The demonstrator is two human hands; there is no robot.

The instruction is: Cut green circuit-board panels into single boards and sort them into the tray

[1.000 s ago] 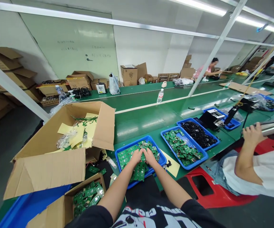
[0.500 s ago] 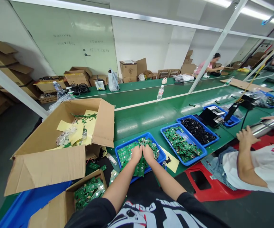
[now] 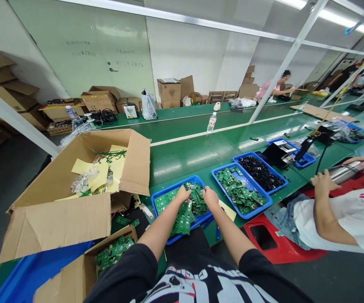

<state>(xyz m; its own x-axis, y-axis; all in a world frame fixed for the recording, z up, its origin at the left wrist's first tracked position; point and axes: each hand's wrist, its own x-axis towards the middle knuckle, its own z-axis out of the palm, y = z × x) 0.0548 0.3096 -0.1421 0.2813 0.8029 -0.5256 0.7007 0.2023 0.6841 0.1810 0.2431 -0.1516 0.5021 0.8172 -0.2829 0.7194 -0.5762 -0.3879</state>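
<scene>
My left hand (image 3: 182,194) is over the middle of a blue tray (image 3: 155,207) of green circuit boards (image 3: 182,219), its fingers closed at the edge of a board. My right hand (image 3: 211,198) is at the tray's right side, fingers closed on what looks like a small green board. A gap separates the two hands, and small boards lie heaped (image 3: 197,200) in it. Larger board panels lie flat on the left of the tray and stick out over its near edge. The fingertips are partly hidden among the boards.
Right of me are a blue tray of small boards (image 3: 241,191) and a tray of black parts (image 3: 260,173). A large open carton (image 3: 71,219) stands left, with a smaller box of boards (image 3: 114,252) below. A co-worker's arm (image 3: 323,206) is at right. A water bottle (image 3: 212,122) stands behind.
My hands were pressed together over the tray and have now come apart, the right one moving to the right. The view has shifted slightly.
</scene>
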